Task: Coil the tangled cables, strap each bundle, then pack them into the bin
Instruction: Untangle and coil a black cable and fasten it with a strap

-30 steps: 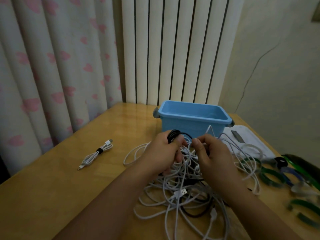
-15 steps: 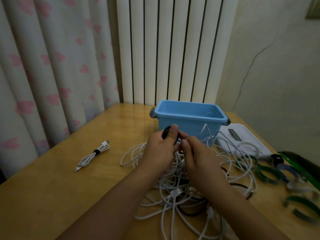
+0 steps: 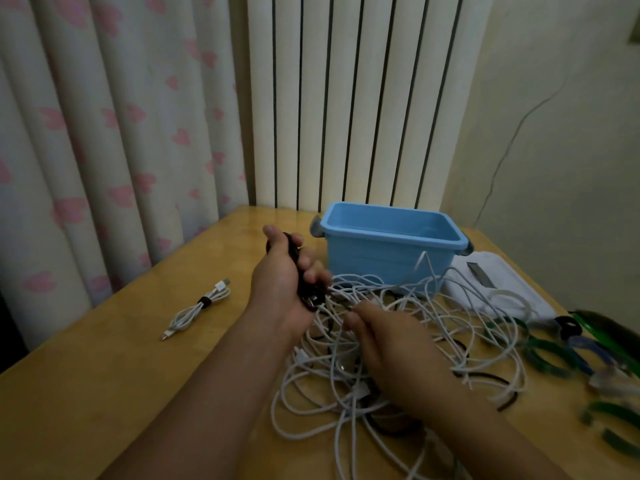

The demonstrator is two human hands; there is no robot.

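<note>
A heap of tangled white and black cables (image 3: pixel 408 344) lies on the wooden table (image 3: pixel 104 393) in front of an empty blue bin (image 3: pixel 391 244). My left hand (image 3: pixel 280 282) is raised left of the bin and grips a small coil of black cable (image 3: pixel 304 282). My right hand (image 3: pixel 384 341) is low over the heap with its fingers curled into the cables; what they pinch is hidden. One white cable bundle (image 3: pixel 197 308), strapped with a black tie, lies apart on the left.
Green, blue and black straps (image 3: pixel 554 348) lie scattered at the table's right edge. A white cloth or pouch (image 3: pixel 491 282) sits right of the bin. Curtains and a radiator stand behind the table.
My hands have separated: the left one moved left and up with the black coil, the right one dropped down into the heap. The camera view shifted slightly.
</note>
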